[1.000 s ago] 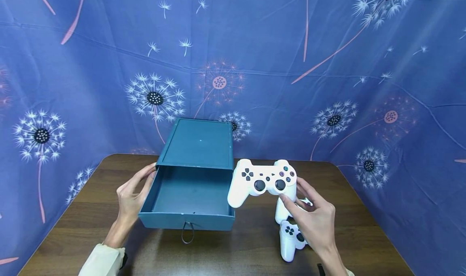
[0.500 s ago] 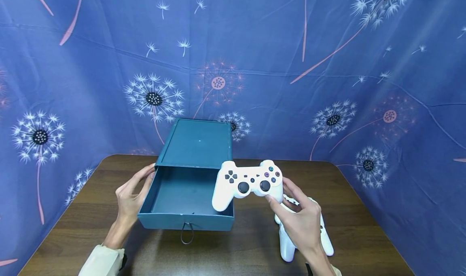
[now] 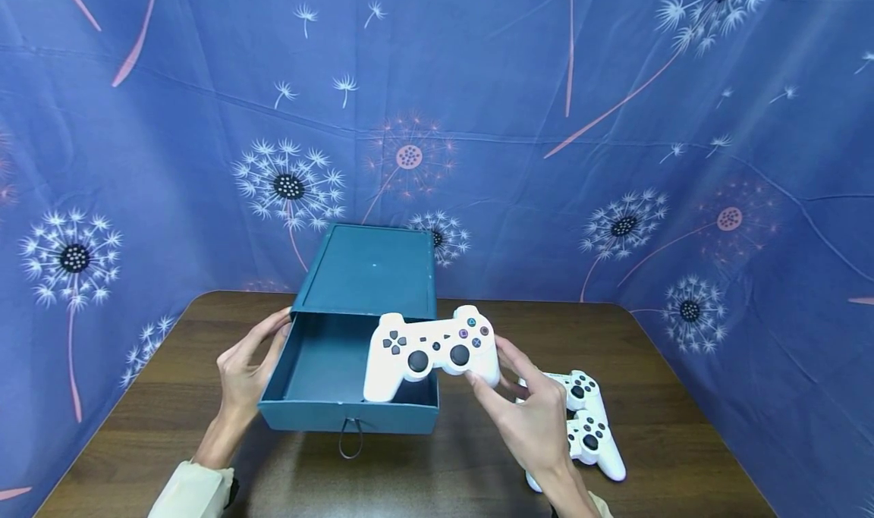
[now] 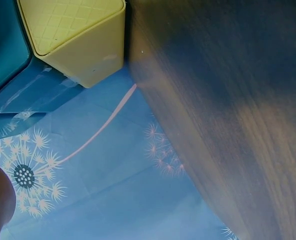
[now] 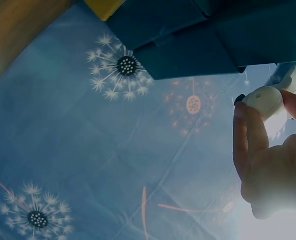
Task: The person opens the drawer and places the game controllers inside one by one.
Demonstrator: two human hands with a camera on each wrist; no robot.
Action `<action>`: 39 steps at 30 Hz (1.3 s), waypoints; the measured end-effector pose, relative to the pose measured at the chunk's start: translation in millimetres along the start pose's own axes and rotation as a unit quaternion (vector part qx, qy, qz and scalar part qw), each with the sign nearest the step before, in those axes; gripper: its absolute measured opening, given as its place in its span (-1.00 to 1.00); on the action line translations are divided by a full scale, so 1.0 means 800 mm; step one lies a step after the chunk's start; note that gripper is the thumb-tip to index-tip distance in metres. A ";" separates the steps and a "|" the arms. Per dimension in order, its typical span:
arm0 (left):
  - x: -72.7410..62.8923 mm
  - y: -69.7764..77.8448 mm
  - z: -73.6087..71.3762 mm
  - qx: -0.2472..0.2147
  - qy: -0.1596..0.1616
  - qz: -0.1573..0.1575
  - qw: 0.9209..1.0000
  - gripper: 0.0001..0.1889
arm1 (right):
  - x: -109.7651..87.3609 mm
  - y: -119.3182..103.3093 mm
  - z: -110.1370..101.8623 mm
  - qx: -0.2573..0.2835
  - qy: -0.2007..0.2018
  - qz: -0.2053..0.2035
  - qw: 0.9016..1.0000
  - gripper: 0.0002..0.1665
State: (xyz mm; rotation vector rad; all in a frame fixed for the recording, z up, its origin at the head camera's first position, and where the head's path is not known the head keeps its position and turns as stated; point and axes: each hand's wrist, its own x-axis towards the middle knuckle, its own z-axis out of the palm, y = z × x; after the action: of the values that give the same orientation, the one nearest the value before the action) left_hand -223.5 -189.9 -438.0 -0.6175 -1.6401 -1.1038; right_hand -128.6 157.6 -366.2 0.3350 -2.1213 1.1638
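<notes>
A white game controller (image 3: 440,334), buttons facing up, hangs over the right part of a pulled-out teal drawer (image 3: 351,418). My right hand (image 3: 536,419) pinches the controller's right handle between thumb and fingers. The same pinch shows in the right wrist view, around the rounded white handle end (image 5: 265,102). The drawer sticks out of its teal box (image 3: 372,275), with a dark cord loop (image 3: 351,447) at its front. At the box's left side my left hand (image 3: 242,366) holds on, its fingertips partly hidden behind the wall.
Two more white controllers lie to the right on the wooden table (image 3: 669,427), a far one (image 3: 592,397) and a near one (image 3: 608,453), both partly behind my right hand. A yellow block-like thing (image 4: 87,57) adjoins the teal box. Patterned blue cloth (image 3: 519,222) surrounds the table.
My right hand has carried the controller leftward, from beside the box to over the drawer, tilting it slightly. More of the controllers on the table now shows. My left hand has stayed in place.
</notes>
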 end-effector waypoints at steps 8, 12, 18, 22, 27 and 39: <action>0.000 0.000 0.000 -0.002 0.004 0.004 1.000 -0.70 | -0.002 -0.008 0.010 0.005 -0.014 0.003 1.000 -0.31; 0.000 -0.002 0.000 -0.004 0.008 0.008 1.000 -0.64 | -0.001 -0.011 0.014 0.007 -0.015 0.000 1.000 -0.32; -0.001 -0.003 0.000 -0.003 0.005 0.007 1.000 -0.70 | -0.001 -0.017 0.021 0.004 -0.015 -0.016 1.000 -0.33; 0.001 0.001 0.000 -0.004 0.003 0.005 1.000 -0.75 | -0.001 -0.021 0.024 0.013 -0.022 -0.005 1.000 -0.34; 0.001 0.002 0.001 -0.006 0.001 0.005 1.000 -0.76 | -0.002 -0.027 0.026 0.018 -0.028 0.018 0.999 -0.35; 0.003 0.005 0.002 -0.002 0.006 0.007 1.000 -0.76 | -0.003 -0.039 0.031 0.020 -0.019 0.016 0.999 -0.39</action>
State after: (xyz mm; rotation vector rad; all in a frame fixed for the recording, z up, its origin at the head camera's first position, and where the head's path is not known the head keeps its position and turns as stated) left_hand -221.4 -187.2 -434.4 -0.6227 -1.6225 -1.0994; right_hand -122.2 119.3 -356.9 0.3455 -2.1466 1.2289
